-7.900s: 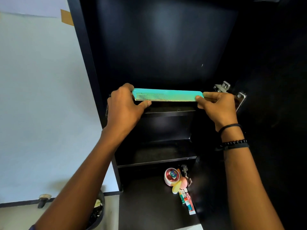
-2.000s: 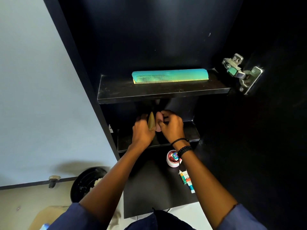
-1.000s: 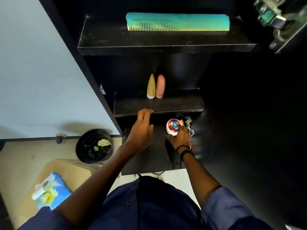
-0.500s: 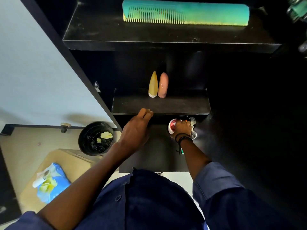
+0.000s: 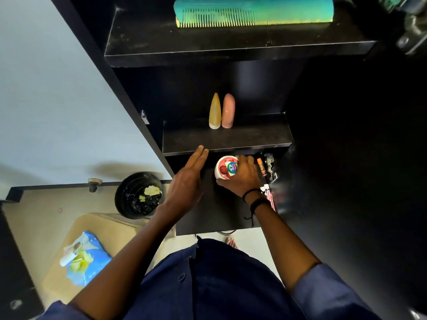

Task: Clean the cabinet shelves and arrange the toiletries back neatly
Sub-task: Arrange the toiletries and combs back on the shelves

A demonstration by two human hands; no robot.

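Head view: right hand (image 5: 242,177) has now lifted the jar (image 5: 225,167) into sight.

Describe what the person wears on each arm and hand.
Both forearms are bare, with dark blue sleeves pushed up near the elbows. The right hand has two black bands at its wrist: a thin cord with a loose dangling end, and a bracelet of round black beads just behind it. The left hand wears nothing, with no rings visible on either hand's fingers.
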